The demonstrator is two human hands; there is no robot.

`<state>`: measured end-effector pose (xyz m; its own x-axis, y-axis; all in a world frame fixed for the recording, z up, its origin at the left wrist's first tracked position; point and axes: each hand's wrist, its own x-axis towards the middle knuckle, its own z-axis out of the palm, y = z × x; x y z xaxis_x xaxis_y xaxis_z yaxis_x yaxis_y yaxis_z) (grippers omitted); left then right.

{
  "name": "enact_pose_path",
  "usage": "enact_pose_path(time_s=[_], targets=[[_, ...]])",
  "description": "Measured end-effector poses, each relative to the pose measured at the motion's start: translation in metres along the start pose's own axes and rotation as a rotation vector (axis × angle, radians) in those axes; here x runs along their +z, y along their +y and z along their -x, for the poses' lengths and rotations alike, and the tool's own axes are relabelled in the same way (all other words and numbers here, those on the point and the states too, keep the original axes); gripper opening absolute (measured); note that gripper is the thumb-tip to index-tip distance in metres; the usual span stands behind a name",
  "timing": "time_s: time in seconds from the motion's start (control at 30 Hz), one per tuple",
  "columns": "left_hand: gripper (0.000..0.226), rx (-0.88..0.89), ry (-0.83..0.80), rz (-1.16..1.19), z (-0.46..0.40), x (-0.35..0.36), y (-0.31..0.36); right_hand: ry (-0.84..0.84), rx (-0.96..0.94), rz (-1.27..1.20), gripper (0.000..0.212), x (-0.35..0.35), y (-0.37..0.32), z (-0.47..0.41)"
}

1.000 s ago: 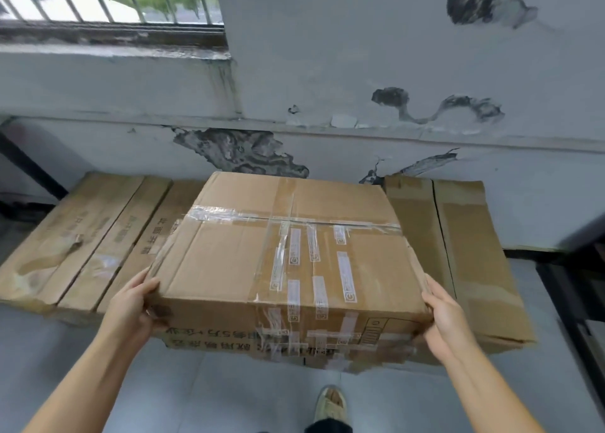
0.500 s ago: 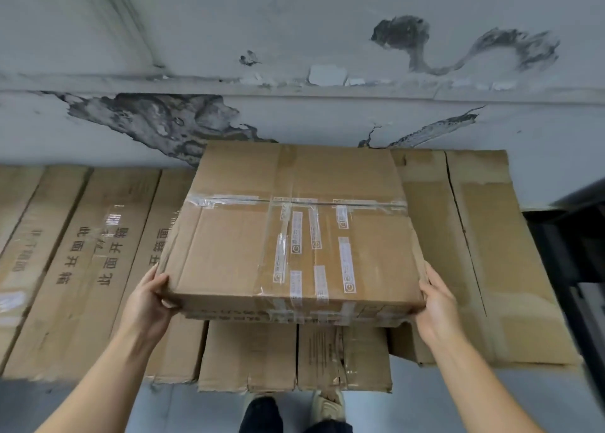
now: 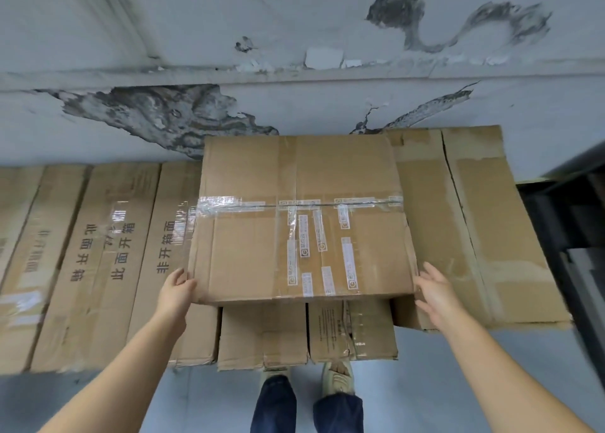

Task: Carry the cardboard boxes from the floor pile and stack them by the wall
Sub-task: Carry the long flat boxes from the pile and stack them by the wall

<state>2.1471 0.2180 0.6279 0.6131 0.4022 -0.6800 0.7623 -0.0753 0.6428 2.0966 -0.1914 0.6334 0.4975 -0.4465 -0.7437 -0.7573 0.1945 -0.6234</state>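
Note:
A taped brown cardboard box (image 3: pixel 255 252) lies flat on top of two lower cardboard boxes (image 3: pixel 262 334) that stand against the wall (image 3: pixel 294 40). My left hand (image 3: pixel 175 290) rests against the box's near left corner with its fingers fairly straight along the side. At the near right corner, my right hand (image 3: pixel 433 290) is spread with straight fingers and a small gap shows between it and the box.
Long printed cartons (image 3: pixel 98 269) lie side by side to the left along the wall. A large worn cardboard box (image 3: pixel 484 236) sits to the right. A dark metal frame (image 3: pixel 573 236) borders the far right. My shoes (image 3: pixel 337 377) stand on the grey floor (image 3: pixel 458 383).
The box went from being carried toward the wall to lying on the lower boxes. My right hand has let go and opened; my left hand's grip has loosened.

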Motion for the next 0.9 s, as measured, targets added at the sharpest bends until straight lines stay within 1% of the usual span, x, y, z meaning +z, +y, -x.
enact_pose_path(time_s=[0.07,0.2,0.3,0.33,0.4,0.43,0.5,0.57,0.6,0.63,0.67,0.73,0.8,0.83,0.9], targets=[[0.049,0.098,-0.047,-0.063,0.019,-0.005,0.023,-0.049,-0.065,0.029,0.055,-0.006,-0.011,0.034],[0.039,0.302,-0.348,-0.085,0.083,-0.026,0.063,-0.122,-0.294,0.051,0.05,-0.021,-0.022,0.122],[0.033,0.461,-0.49,-0.095,0.133,-0.045,0.074,-0.13,-0.457,0.021,0.049,-0.034,-0.002,0.188],[0.034,0.51,-0.511,-0.096,0.145,-0.052,0.073,-0.123,-0.507,0.007,0.056,-0.038,0.007,0.209],[0.039,0.597,-0.525,-0.122,0.166,-0.065,0.067,-0.065,-0.554,-0.035,0.079,-0.045,0.033,0.24],[0.04,0.634,-0.531,-0.132,0.174,-0.07,0.063,-0.025,-0.553,-0.078,0.086,-0.048,0.048,0.253],[0.042,0.693,-0.57,-0.151,0.186,-0.077,0.057,0.061,-0.535,-0.196,0.088,-0.049,0.078,0.277],[0.064,0.744,-0.624,-0.199,0.194,-0.078,0.054,0.154,-0.521,-0.309,0.088,-0.049,0.105,0.297],[0.072,0.766,-0.649,-0.238,0.197,-0.076,0.053,0.2,-0.516,-0.351,0.088,-0.049,0.117,0.307],[0.076,0.789,-0.675,-0.272,0.201,-0.074,0.052,0.247,-0.512,-0.387,0.088,-0.049,0.128,0.316],[0.077,0.816,-0.709,-0.305,0.206,-0.069,0.052,0.293,-0.512,-0.418,0.086,-0.048,0.139,0.325],[0.075,0.875,-0.784,-0.361,0.218,-0.057,0.051,0.38,-0.522,-0.448,0.075,-0.049,0.159,0.341],[0.066,0.916,-0.855,-0.406,0.234,-0.041,0.049,0.469,-0.518,-0.461,0.065,-0.054,0.178,0.359],[0.058,0.932,-0.888,-0.421,0.244,-0.031,0.047,0.513,-0.514,-0.479,0.067,-0.058,0.188,0.369],[0.049,0.972,-0.964,-0.456,0.267,-0.012,0.04,0.619,-0.5,-0.524,0.081,-0.069,0.209,0.388]])
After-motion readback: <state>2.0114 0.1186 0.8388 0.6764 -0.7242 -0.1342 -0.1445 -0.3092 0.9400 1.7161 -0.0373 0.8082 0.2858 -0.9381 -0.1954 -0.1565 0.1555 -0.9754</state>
